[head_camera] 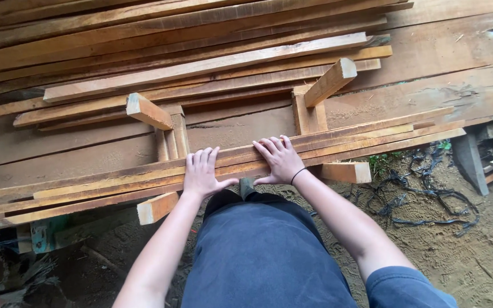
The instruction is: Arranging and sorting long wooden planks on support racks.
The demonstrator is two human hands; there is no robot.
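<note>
Several long thin wooden slats (pixel 372 137) lie side by side across two short wooden support blocks (pixel 158 206), running from lower left to upper right. My left hand (pixel 202 173) rests palm down on the slats, fingers spread. My right hand (pixel 279 158), with a thin black band at the wrist, lies flat on the same slats just to the right. Neither hand grips anything. My raised knee in dark blue cloth (pixel 258 251) sits right below the slats, between my arms.
A big stack of long planks (pixel 189 63) fills the area behind the slats, on wide boards (pixel 446 51). Two angled blocks (pixel 331 81) stick up from it. Sandy ground with black tangled strips (pixel 429 199) lies at the right; scrap wood sits at the right edge.
</note>
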